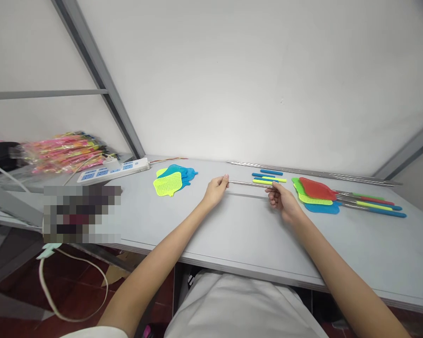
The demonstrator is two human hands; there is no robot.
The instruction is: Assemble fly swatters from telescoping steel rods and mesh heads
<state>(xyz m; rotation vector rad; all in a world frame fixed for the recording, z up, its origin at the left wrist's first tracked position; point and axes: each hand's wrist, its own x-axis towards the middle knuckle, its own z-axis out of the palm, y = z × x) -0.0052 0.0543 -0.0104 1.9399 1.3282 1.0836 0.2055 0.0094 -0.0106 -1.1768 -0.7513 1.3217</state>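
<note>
Between my two hands a thin metal rod point(248, 183) stretches level above the table. My left hand point(216, 191) pinches its left end, thumb and fingers pressed together. Curled fingers of my right hand point(282, 202) grip the right end; a bit of blue shows at those fingertips. Just behind the rod lie loose blue handle grips point(272, 172) and yellow handle grips point(281, 180). Left of my hands rest a yellow fly swatter head point(168, 184) and blue fly swatter heads point(186, 174). Overlapping fly swatters with rods and grips, a red one point(317, 189) on top, lie to the right.
Long metal rods point(313, 172) lie along the wall at the table's back. A white power strip point(114, 170) stands at the left, beside plastic-wrapped colourful items point(63, 152). Grey metal posts point(102, 80) frame the left side. A blurred-out patch covers the table's left corner.
</note>
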